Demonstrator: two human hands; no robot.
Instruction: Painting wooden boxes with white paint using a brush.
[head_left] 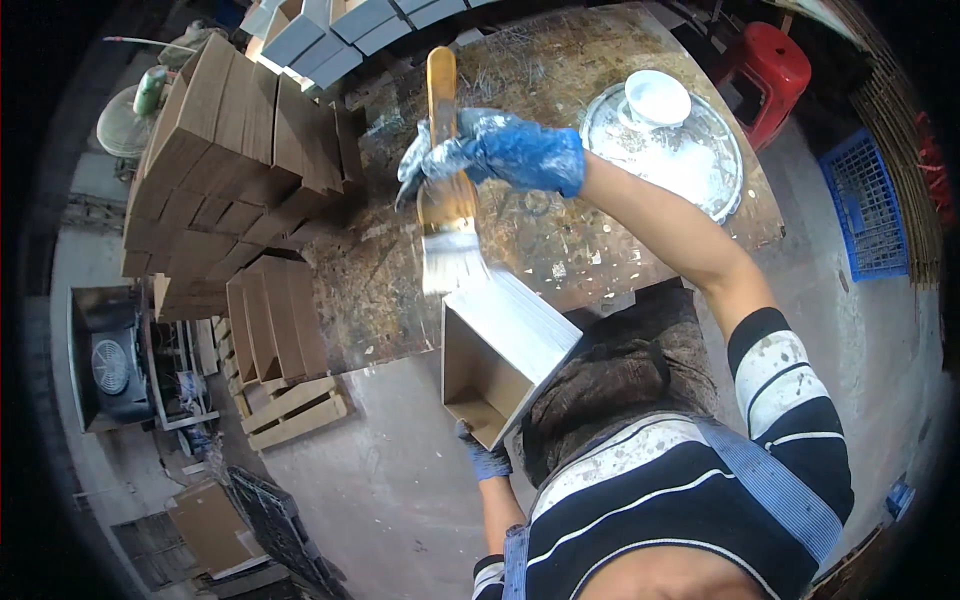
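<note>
In my right hand (500, 150), gloved in paint-smeared blue, is a wide paintbrush (447, 205) with a wooden handle. Its bristles, coated white, point down and meet or hover just off the corner of an open box (515, 320); I cannot tell which. White paint covers the box's upper side, while its inside is bare brown. My left hand (487, 457), also in a blue glove, grips the box from below at its lower corner. Most of those fingers are hidden behind the box.
A stained wooden table (560, 240) lies ahead. On it, a round lid (715, 165) spattered white carries a white bowl (657, 98). Stacks of brown boxes (225, 150) rise at left, with painted boxes (310, 40) at the back. A red stool (775, 75) and blue crate (865, 205) stand right.
</note>
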